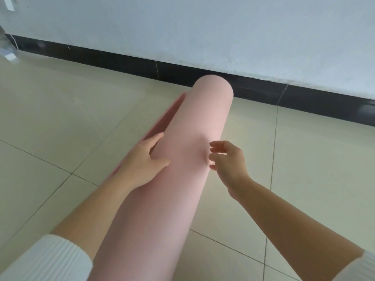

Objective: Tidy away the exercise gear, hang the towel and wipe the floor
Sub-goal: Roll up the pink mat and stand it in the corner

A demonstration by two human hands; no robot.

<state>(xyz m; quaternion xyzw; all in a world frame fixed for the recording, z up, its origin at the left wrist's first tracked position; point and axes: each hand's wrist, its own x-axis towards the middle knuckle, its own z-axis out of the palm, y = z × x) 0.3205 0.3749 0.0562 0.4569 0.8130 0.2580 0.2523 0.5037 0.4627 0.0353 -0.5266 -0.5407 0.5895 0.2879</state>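
Note:
A pink exercise mat, rolled into a thick tube, runs from the bottom middle of the view toward the wall. Its loose outer edge shows along the left side. My left hand lies on the roll's left side, with fingers tucked at the loose edge and the thumb spread over the top. My right hand hovers at the roll's right side with relaxed, slightly bent fingers; whether the fingertips touch the mat is unclear. No towel is in view.
Beige floor tiles surround the mat. A white wall with a black skirting board stands just beyond the roll's far end. Some blurred clutter sits at the far left edge.

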